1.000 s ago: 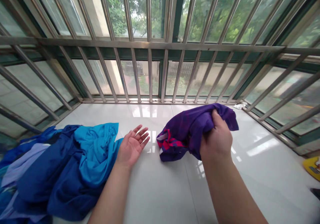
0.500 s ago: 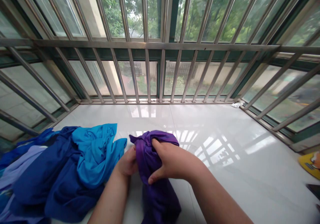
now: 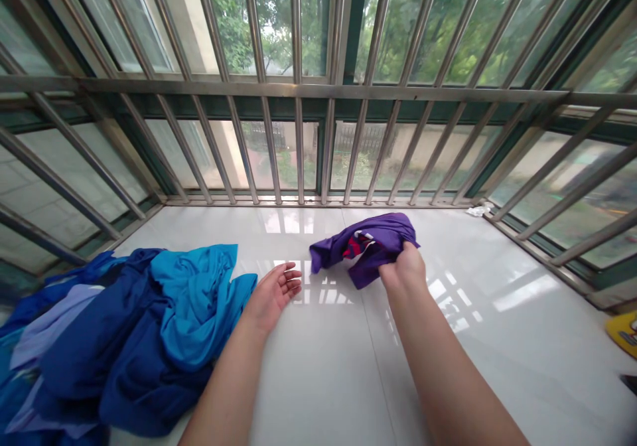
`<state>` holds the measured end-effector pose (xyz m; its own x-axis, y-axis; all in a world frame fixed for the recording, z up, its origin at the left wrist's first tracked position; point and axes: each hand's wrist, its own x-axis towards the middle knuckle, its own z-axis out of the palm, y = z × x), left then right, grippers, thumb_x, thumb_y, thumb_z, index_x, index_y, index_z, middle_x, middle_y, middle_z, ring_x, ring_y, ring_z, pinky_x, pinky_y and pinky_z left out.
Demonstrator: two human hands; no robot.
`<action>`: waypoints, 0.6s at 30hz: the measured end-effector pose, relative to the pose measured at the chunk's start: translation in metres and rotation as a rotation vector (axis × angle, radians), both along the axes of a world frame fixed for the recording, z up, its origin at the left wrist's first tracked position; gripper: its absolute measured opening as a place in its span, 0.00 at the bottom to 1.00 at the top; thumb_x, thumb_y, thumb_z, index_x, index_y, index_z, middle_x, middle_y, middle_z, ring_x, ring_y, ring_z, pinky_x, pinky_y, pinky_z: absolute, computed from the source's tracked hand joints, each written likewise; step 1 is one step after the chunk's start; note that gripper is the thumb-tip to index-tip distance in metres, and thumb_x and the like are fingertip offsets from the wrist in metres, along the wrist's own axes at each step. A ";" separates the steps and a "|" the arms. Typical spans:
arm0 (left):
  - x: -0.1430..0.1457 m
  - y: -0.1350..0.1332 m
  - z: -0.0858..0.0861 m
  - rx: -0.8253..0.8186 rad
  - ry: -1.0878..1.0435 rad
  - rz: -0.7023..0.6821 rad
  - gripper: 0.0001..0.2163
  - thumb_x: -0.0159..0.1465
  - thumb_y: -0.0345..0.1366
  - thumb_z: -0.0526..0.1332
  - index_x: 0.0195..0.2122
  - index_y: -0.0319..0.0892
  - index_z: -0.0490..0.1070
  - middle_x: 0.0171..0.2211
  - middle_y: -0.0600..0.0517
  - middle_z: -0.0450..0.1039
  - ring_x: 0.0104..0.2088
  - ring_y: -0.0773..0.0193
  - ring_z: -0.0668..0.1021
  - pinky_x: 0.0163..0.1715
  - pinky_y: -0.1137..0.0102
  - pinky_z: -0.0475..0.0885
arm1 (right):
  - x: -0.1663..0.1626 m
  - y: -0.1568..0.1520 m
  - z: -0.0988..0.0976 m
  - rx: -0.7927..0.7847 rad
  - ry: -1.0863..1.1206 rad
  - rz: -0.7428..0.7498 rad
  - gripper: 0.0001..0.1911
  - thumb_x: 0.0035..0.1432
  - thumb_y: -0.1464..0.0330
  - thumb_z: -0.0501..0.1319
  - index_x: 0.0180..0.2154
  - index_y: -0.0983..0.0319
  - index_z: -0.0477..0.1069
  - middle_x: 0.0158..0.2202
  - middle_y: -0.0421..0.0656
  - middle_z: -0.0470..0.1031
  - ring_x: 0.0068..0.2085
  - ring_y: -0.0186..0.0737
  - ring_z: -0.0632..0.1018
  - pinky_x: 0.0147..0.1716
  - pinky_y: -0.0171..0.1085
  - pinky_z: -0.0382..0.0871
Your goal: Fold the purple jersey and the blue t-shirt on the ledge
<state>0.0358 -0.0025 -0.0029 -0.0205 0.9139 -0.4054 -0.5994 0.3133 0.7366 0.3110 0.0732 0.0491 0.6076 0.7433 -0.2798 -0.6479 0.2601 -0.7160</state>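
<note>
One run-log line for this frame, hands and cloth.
right hand: grips purple garment | left hand: open, empty, beside blue clothes pile | surface: white sill

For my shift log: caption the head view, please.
Right hand grips a bunched purple garment on the white sill; left hand rests open beside the blue pile.

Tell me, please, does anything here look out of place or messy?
The blue clothes lie in a crumpled heap on the white ledge. A small white scrap sits in the far right corner by the bars. The right hand grips a bunched purple garment.
</note>
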 end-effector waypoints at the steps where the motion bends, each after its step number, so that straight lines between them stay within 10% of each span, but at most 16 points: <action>1: 0.000 0.000 -0.001 0.000 -0.002 0.009 0.09 0.70 0.36 0.66 0.46 0.37 0.79 0.38 0.44 0.83 0.33 0.63 0.84 0.37 0.69 0.82 | 0.011 0.004 -0.001 0.014 0.025 -0.063 0.16 0.63 0.71 0.55 0.49 0.58 0.74 0.39 0.37 0.83 0.34 0.37 0.82 0.38 0.40 0.83; 8: 0.007 -0.017 0.004 0.135 0.029 -0.338 0.07 0.60 0.33 0.71 0.39 0.40 0.81 0.41 0.44 0.83 0.35 0.62 0.83 0.44 0.64 0.83 | 0.005 -0.006 0.010 0.079 -0.019 -0.098 0.27 0.63 0.71 0.60 0.62 0.50 0.69 0.46 0.33 0.83 0.39 0.33 0.84 0.42 0.38 0.83; 13: 0.011 -0.037 0.020 0.263 0.113 -0.981 0.15 0.60 0.37 0.76 0.49 0.43 0.84 0.53 0.39 0.83 0.48 0.48 0.87 0.52 0.58 0.80 | -0.061 -0.066 0.040 0.352 -0.483 0.912 0.27 0.64 0.64 0.70 0.63 0.52 0.74 0.55 0.40 0.83 0.58 0.41 0.82 0.59 0.42 0.76; 16: 0.010 -0.038 0.025 0.351 0.136 -0.991 0.16 0.58 0.41 0.78 0.47 0.48 0.84 0.45 0.44 0.84 0.51 0.37 0.86 0.50 0.51 0.82 | -0.082 -0.104 0.060 0.616 -0.914 1.606 0.29 0.66 0.59 0.70 0.66 0.54 0.74 0.63 0.44 0.79 0.65 0.45 0.77 0.65 0.41 0.70; 18: 0.010 -0.033 0.021 0.360 0.143 -0.870 0.18 0.60 0.46 0.76 0.50 0.49 0.84 0.48 0.45 0.84 0.55 0.37 0.84 0.51 0.52 0.81 | -0.088 -0.119 0.068 0.682 -1.142 1.755 0.28 0.67 0.60 0.70 0.66 0.53 0.75 0.64 0.44 0.79 0.65 0.44 0.78 0.66 0.39 0.68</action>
